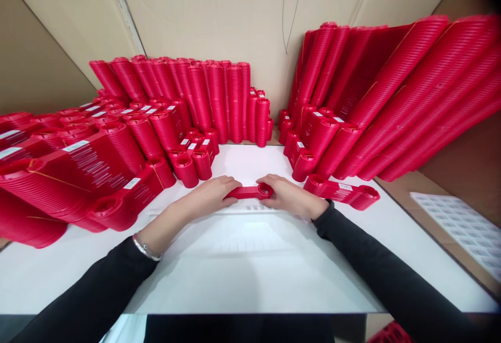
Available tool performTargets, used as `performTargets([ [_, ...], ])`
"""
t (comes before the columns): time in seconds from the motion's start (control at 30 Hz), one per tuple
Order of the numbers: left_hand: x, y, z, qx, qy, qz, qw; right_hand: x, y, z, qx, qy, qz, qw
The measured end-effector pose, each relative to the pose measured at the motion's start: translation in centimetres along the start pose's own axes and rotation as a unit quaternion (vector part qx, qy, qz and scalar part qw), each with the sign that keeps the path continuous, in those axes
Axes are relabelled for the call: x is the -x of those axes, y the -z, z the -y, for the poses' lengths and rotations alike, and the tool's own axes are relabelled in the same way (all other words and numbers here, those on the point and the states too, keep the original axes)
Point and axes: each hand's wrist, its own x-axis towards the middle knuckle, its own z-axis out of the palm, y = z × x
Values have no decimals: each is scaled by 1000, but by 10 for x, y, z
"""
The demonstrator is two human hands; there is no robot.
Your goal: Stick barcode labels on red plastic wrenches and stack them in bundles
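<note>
Between my two hands is a flat red cardboard sleeve piece with a round ring at its right end. My left hand grips its left end with thumb and fingers, hiding that end. My right hand is closed around the ring at the other end. Both hands are over the middle of the white table. Under them lies a pale sheet with small printed marks. Just right of my right hand lies a short stack of the same red pieces with a white label.
Stacks of red pieces stand at the back and along the left. Tall leaning stacks rise on the right. A sheet of labels lies beyond the white table's right edge. Cardboard walls close off the back.
</note>
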Motion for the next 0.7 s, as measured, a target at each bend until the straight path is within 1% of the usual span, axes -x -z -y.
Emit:
performTargets([
  [0.13,-1,0,-3,-26,15,-3,1000,-5,0,-1,6,-2,13,1000],
  [0.33,-3,1,-16,-91,5,-15,996,-8,3,7,28,7,23,999],
  [0.43,-3,1,-18,-113,6,-21,993,-6,6,9,33,8,28,999],
  [0.7,-4,2,-19,-106,-9,-33,994,-5,7,8,13,8,43,999],
])
